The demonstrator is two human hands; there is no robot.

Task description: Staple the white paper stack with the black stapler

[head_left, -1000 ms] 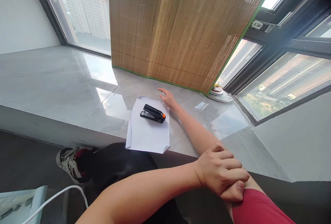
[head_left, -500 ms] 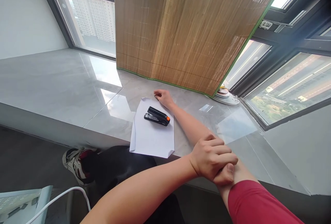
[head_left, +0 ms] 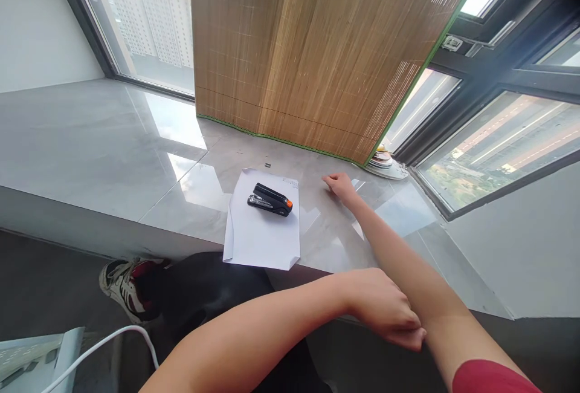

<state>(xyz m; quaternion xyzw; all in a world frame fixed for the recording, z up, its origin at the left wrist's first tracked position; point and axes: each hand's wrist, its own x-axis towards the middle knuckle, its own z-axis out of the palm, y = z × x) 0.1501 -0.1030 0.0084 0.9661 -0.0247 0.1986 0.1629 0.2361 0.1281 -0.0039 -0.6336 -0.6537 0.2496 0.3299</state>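
A black stapler [head_left: 270, 199] with an orange button lies on a stack of white paper [head_left: 260, 242], near the front edge of the sill. Just beyond the paper are small staple-like strips [head_left: 267, 165] on the sill. To the right of the paper, my right hand [head_left: 341, 187] is over the sill with its fingers curled in, and nothing shows in them. My left hand [head_left: 387, 308] crosses over and is closed in a fist by my right forearm; whether it touches the arm, I cannot tell.
A bamboo blind [head_left: 312, 60] with green edging hangs over the back of the grey tiled sill [head_left: 90, 139]. Stacked plates [head_left: 385, 166] stand in the back right corner by the windows. A white cable [head_left: 109, 335] curves at the lower left, near a shoe [head_left: 124, 287].
My right hand has moved right, away from the paper's far edge, and the small strips there now show. My left hand has let go of my right forearm. The view has shifted slightly.
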